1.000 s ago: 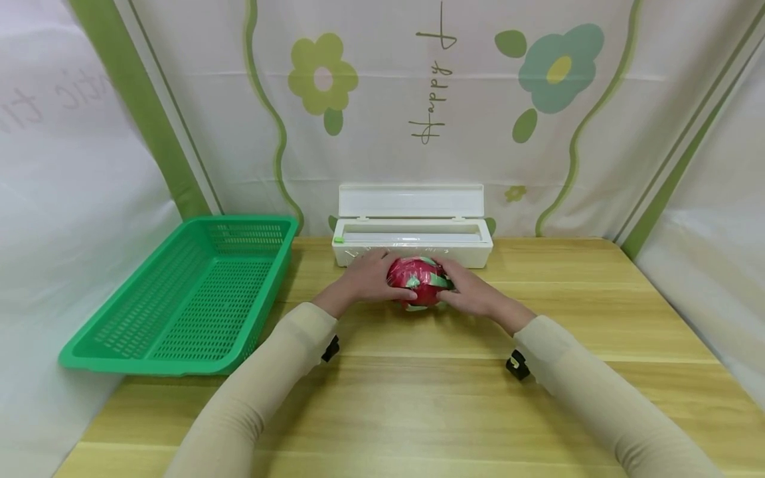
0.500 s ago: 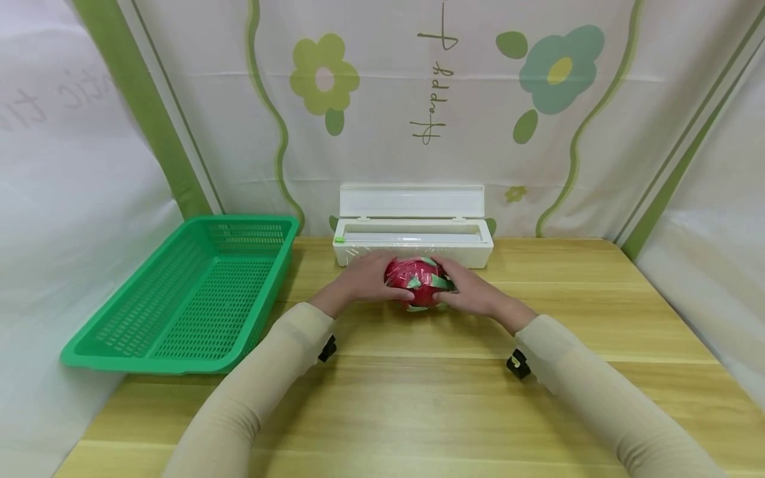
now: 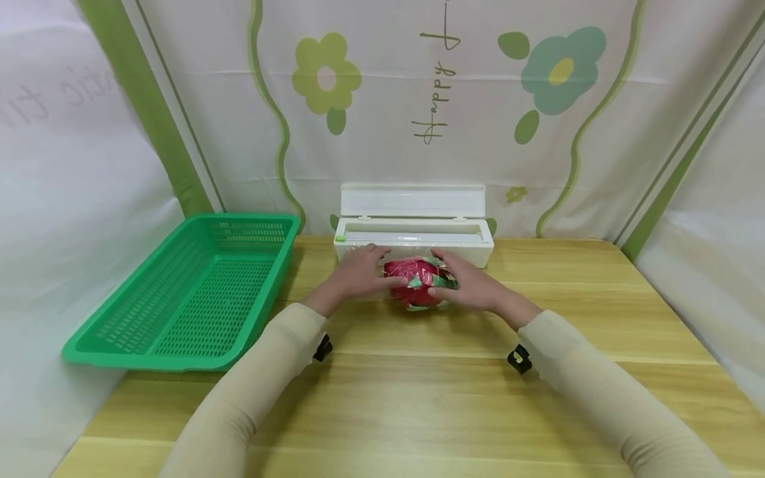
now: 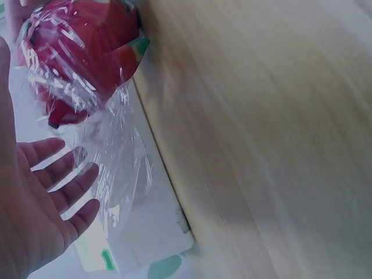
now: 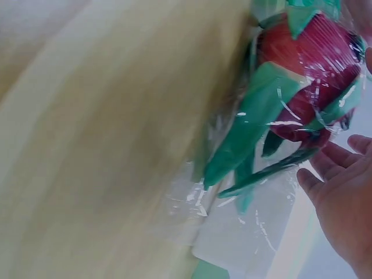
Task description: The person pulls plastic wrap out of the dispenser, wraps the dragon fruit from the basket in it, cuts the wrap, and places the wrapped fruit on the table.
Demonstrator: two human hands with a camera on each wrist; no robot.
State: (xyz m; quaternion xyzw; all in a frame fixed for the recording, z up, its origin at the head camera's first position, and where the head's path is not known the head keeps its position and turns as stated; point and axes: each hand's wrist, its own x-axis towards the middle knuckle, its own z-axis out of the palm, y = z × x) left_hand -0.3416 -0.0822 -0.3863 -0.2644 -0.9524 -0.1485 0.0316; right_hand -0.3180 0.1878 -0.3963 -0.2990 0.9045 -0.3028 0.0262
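Note:
A red dragon fruit point(image 3: 411, 293) with green scales sits on the wooden table, covered in clear cling film point(image 4: 125, 157). The film hangs loose beyond both ends of the fruit. My left hand point(image 3: 361, 272) is at its left side with fingers spread, and the left wrist view shows the fingers apart from the red skin, beside the loose film. On the right, my right hand point(image 3: 475, 285) lies around the fruit's leafy end, thumb in front. Its fingers point(image 5: 328, 165) look relaxed near the wrapped scales; whether they touch is unclear.
Behind the fruit stands a white cling film dispenser point(image 3: 478, 255), lid point(image 3: 412, 201) raised, with a roll point(image 3: 412, 237) inside. A green slatted basket point(image 3: 149, 364) stands on the left of the wooden table point(image 3: 418, 411). Patterned cloth point(image 3: 382, 153) hangs at the back and sides.
My left hand has moved left, off the dragon fruit, and its fingers have loosened. My right hand has shifted slightly right and its fingers have spread. The fruit stays in place.

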